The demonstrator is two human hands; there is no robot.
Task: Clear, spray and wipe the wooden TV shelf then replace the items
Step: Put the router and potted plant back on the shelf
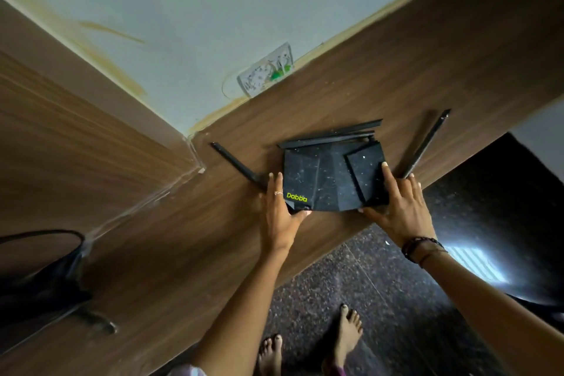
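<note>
A dusty black router [331, 175] with a green "Dabba" logo lies on the wooden TV shelf [189, 241], its antennas splayed out flat to the left, back and right. My left hand [282, 210] grips the router's left front corner, thumb under the front edge. My right hand [399, 207] holds the right side, with the index finger lying on top and the thumb at the front edge. The shelf surface around the router shows dust specks.
A white wall socket plate [265, 70] sits on the wall just behind the shelf. A black TV stand and cable [55, 281] occupy the shelf's left end. A wooden side panel [76, 137] rises at left. Dark speckled floor [381, 299] and my bare feet lie below the shelf edge.
</note>
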